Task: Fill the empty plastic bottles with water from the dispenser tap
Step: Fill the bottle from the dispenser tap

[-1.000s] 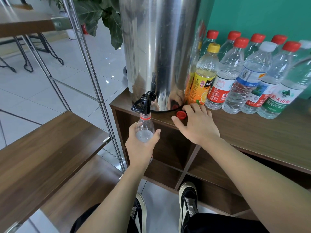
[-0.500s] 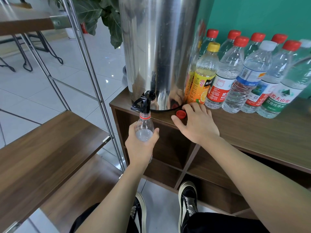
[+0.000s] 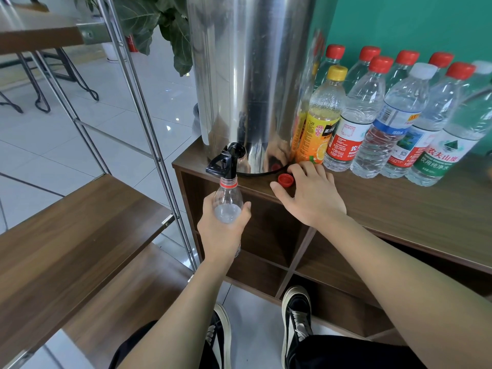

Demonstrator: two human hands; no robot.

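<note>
— Office break area or canteen corner?
— Looks so: a steel water dispenser [image 3: 250, 75] on a wooden counter [image 3: 399, 214], capped bottles [image 3: 394, 115] lined along a green wall [image 3: 412, 22].
— And beyond?
— Pale tiled floor [image 3: 66, 123], metal-framed shelves [image 3: 66, 230], a potted plant [image 3: 159, 25].

- Dispenser [image 3: 247, 75]: polished metal, mirror-glossy.
- Tap [image 3: 226, 162]: black plastic, slight sheen.
- Held bottle [image 3: 227, 203]: clear, smooth plastic.
- Loose cap [image 3: 285, 180] at the surface's front edge: red plastic, ribbed.
- Surface [image 3: 399, 209]: dark wood-grain, matt.
- Floor [image 3: 66, 134]: glossy tiles.
- Rack poles [image 3: 138, 102]: bright metal.
</note>
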